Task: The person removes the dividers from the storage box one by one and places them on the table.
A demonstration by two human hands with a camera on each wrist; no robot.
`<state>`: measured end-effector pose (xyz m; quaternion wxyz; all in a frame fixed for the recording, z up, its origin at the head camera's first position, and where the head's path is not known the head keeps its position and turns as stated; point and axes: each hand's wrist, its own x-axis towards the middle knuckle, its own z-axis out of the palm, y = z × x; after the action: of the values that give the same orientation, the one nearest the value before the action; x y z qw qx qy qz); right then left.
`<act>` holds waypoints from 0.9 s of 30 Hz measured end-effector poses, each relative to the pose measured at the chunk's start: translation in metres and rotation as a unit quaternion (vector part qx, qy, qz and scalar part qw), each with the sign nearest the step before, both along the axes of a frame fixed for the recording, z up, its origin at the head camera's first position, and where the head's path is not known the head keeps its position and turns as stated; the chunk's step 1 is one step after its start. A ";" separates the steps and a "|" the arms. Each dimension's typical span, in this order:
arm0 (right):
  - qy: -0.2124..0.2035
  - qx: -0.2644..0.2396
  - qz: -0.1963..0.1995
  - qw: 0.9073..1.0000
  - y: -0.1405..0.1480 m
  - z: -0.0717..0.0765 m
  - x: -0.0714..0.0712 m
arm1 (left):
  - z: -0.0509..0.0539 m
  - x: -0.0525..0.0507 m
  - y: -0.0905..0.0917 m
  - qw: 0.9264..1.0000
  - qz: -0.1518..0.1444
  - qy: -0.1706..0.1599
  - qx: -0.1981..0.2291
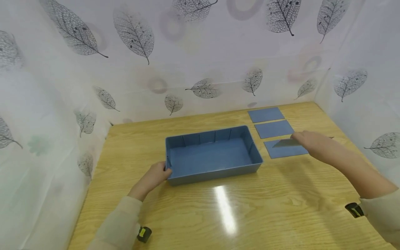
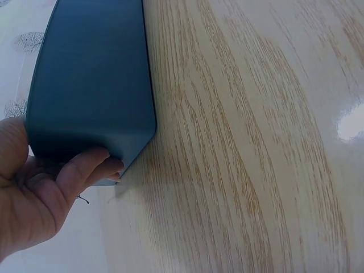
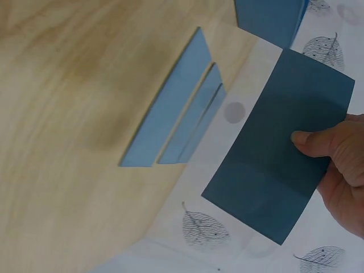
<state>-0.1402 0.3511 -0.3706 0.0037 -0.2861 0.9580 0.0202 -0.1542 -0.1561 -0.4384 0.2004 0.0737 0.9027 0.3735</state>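
A shallow blue rectangular box (image 1: 215, 174) with slotted inner walls sits on the wooden table, its inside bare. My left hand (image 1: 157, 173) grips the box's left end wall, thumb over the rim; in the left wrist view its fingers curl against the outer wall near a corner. My right hand (image 1: 310, 142) pinches a thin blue rectangular panel (image 3: 278, 142) by its long edge, held raised and seen nearly edge-on from the head. Beneath it lies a flat blue panel (image 1: 289, 151), partly covered. Two more panels lie behind, a middle one (image 1: 274, 129) and a far one (image 1: 266, 114).
The wooden table (image 1: 265, 215) meets a leaf-printed white sheet (image 1: 200, 55) at its back and sides. A dark strap piece with a yellow mark (image 1: 144, 234) shows at the left sleeve, and a similar dark piece (image 1: 355, 210) at the right sleeve.
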 end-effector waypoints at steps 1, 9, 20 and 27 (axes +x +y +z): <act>0.001 -0.001 0.000 1.000 0.002 -0.003 0.001 | 0.000 0.000 0.000 1.000 -0.001 -0.001 0.001; 0.002 -0.008 -0.001 1.000 0.009 -0.034 0.011 | 0.000 0.000 0.001 1.000 0.001 -0.006 0.007; 0.050 -0.014 0.027 0.998 0.017 -0.063 0.019 | -0.003 0.002 0.000 1.000 -0.003 -0.001 0.005; 0.098 -0.023 0.055 0.993 0.025 -0.077 0.022 | -0.002 0.000 -0.001 1.000 -0.006 -0.002 0.015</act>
<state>-0.1177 0.3758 -0.4480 -0.0975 -0.3353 0.9367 0.0261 -0.1539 -0.1573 -0.4401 0.2031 0.0816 0.8960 0.3863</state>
